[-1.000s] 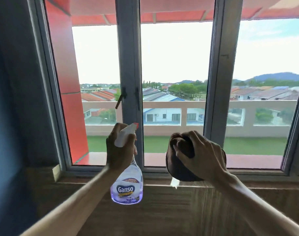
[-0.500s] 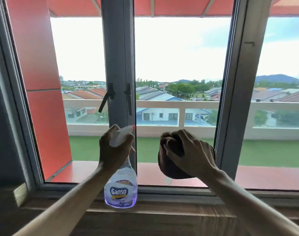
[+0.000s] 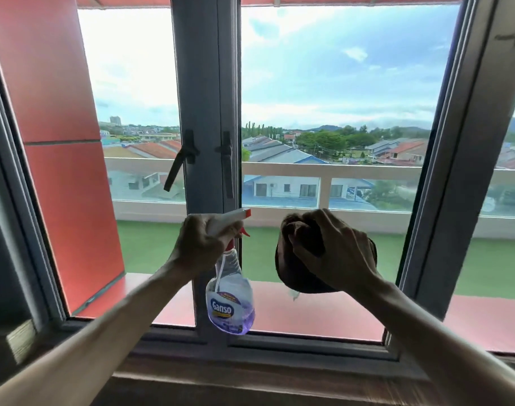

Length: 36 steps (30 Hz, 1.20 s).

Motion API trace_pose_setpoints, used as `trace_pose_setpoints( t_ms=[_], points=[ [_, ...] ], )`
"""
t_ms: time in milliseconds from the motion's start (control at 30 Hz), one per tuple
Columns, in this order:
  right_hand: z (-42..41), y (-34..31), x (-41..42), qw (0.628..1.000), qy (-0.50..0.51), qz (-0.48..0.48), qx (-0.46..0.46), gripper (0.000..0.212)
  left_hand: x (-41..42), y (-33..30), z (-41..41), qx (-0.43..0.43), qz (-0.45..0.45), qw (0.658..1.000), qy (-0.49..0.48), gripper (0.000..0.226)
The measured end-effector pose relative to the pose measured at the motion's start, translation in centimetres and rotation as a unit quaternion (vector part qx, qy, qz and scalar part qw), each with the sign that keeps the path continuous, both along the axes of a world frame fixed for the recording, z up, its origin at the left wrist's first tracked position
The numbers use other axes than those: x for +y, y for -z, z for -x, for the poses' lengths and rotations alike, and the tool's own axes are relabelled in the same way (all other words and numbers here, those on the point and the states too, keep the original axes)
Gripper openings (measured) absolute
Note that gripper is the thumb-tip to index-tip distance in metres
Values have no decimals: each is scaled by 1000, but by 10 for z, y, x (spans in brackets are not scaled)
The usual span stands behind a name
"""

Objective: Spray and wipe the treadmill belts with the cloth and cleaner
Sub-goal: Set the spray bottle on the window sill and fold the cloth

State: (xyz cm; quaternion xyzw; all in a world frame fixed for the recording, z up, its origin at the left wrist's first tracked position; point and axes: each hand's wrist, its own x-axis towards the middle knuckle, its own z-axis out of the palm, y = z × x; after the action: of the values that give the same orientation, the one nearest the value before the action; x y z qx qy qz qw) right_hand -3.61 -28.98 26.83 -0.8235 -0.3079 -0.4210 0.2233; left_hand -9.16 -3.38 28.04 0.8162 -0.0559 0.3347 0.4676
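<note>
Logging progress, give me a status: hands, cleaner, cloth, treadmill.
Left hand grips spray bottle, upright. Right hand holds bunched cloth. Both raised before window. No treadmill in view.

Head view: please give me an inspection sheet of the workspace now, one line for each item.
Surface: wooden sill under the window; no treadmill belt in view.
Job's things: spray bottle, purple liquid low; dark cloth, bunched.
Clutter: nothing seen.
Grippers: left hand grips the bottle's trigger head; right hand holds the cloth.
Cables: nothing seen.
Surroundings: grey window frame, two dark handles, balcony railing and rooftops outside.
</note>
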Motion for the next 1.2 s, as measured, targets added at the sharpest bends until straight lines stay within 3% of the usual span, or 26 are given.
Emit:
trace_pose_setpoints(
  t_ms=[67,200,400,867,1033,1200],
  points=[
    [-7,4,5,1000,4,5,-3,47,6,0,-10,6,-30,999,14,7],
    [-14,15,12,1000,22,-6,13,46,15,8,-24,23,-76,997,-4,27],
    [-17,41,29,996,41,-5,73,39,26,38,-36,107,-112,987,-46,31],
    [-8,124,66,984,46,22,171,43,48,174,-58,281,-31,952,-120,38],
    [-13,135,62,981,58,18,186,43,49,191,-68,301,-3,945,-126,26],
    [-19,140,59,978,62,20,197,43,52,202,-75,310,4,938,-156,34]
  ],
)
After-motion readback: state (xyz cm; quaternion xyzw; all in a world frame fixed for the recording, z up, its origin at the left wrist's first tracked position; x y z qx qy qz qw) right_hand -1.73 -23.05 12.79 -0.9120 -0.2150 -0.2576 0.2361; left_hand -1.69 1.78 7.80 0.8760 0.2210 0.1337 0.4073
